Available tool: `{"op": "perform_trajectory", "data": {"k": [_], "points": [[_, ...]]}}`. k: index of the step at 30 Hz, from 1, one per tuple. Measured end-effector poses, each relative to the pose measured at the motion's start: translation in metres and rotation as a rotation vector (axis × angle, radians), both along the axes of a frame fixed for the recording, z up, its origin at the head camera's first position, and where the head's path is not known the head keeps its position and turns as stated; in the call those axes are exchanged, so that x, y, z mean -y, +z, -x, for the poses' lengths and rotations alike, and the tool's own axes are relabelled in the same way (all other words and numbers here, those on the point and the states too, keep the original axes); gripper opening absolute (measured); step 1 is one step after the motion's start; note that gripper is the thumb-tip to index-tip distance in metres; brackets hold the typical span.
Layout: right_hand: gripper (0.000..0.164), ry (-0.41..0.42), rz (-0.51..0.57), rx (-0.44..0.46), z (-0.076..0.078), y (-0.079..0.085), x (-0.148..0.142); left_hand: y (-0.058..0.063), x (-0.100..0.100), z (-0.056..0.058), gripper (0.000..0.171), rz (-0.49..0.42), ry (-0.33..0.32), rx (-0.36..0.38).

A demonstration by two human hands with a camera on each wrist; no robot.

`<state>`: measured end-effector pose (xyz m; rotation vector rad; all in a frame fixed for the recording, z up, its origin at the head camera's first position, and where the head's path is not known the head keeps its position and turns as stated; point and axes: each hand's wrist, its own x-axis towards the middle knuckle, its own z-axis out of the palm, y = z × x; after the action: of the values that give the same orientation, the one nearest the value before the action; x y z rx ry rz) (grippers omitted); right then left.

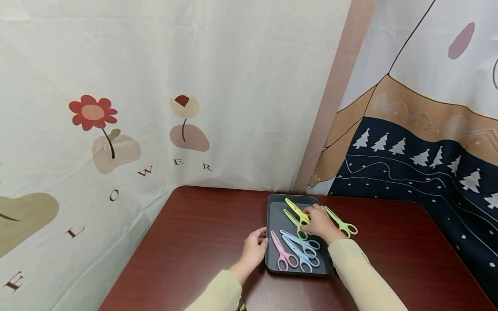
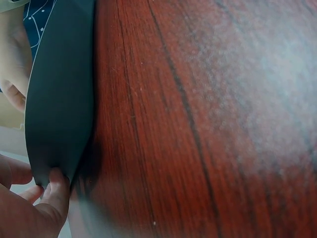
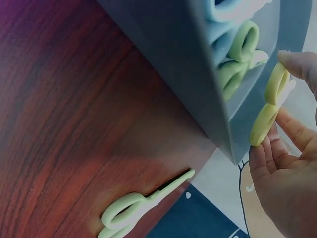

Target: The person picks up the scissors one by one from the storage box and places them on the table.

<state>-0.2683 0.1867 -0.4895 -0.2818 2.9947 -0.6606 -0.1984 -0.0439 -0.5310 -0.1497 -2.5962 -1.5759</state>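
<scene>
My right hand (image 1: 320, 222) pinches the handle loops of the yellow scissors (image 3: 270, 104) between thumb and fingers, over the far part of the dark grey tray (image 1: 277, 203). The yellow blades point toward the tray's far end. Beside them lie green scissors (image 1: 291, 217) in the tray. Nearer are two pairs of light blue scissors (image 1: 297, 244) and pink scissors (image 1: 281, 248). My left hand (image 1: 253, 247) holds the tray's left side, its thumb (image 2: 58, 186) against the outer wall.
Another pair of light green scissors (image 1: 339, 222) lies on the brown table (image 1: 218, 224), right of the tray and close to my right wrist. A pale printed curtain (image 1: 241, 86) hangs behind the table, with a dark blue tree-patterned part (image 1: 408, 172) at the right.
</scene>
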Motion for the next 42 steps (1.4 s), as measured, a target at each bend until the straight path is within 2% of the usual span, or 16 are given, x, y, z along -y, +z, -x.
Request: {"op": "perform_trajectory", "data": {"k": [12,17,32,42], "points": [[0.053,-0.037,0.058,-0.009,-0.002,0.005,-0.013,0.000,-0.001,-0.001,0.033,0.006,-0.003,-0.011],[0.051,-0.035,0.067,-0.042,-0.004,0.006,-0.019,0.000,0.000,-0.001,0.033,0.011,-0.002,-0.004],[0.052,-0.066,0.114,-0.077,-0.009,0.004,-0.043,0.002,0.000,-0.001,0.033,0.016,-0.004,-0.004],[0.052,-0.136,0.138,-0.074,-0.011,0.007,-0.061,0.001,0.000,0.001,0.032,0.022,-0.006,-0.008]]}}
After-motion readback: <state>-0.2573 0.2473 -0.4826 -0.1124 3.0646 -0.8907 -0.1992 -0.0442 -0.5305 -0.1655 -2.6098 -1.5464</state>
